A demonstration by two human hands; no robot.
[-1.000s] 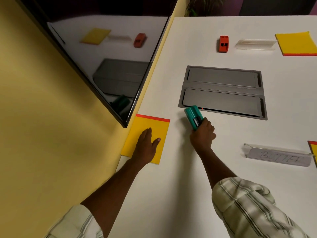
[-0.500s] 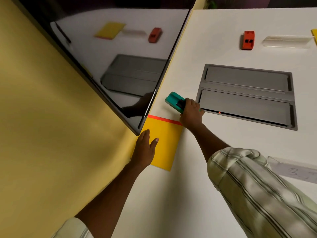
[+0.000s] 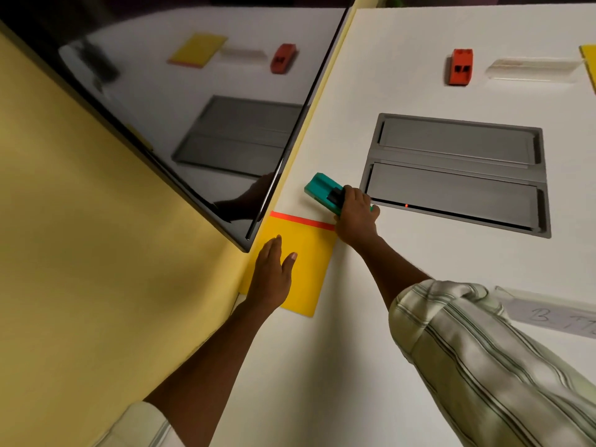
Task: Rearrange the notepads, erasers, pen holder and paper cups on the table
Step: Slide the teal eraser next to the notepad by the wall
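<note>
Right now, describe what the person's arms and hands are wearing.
Both hands, the left hand and the right hand, are bare: no gloves, rings or watch show. Each forearm is uncovered. The sleeves are pale cream-green fabric with dark thin stripes, bunched near the elbows: the right sleeve and the left sleeve.

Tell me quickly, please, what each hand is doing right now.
Left hand: open, resting flat on the yellow notepad.
Right hand: closed on the teal eraser, which sits on the table.

We see a teal eraser (image 3: 323,191), a red eraser (image 3: 460,67), a yellow notepad (image 3: 308,253) edged orange-red, a white surface (image 3: 387,317), and a pale striped sleeve (image 3: 483,359).
</note>
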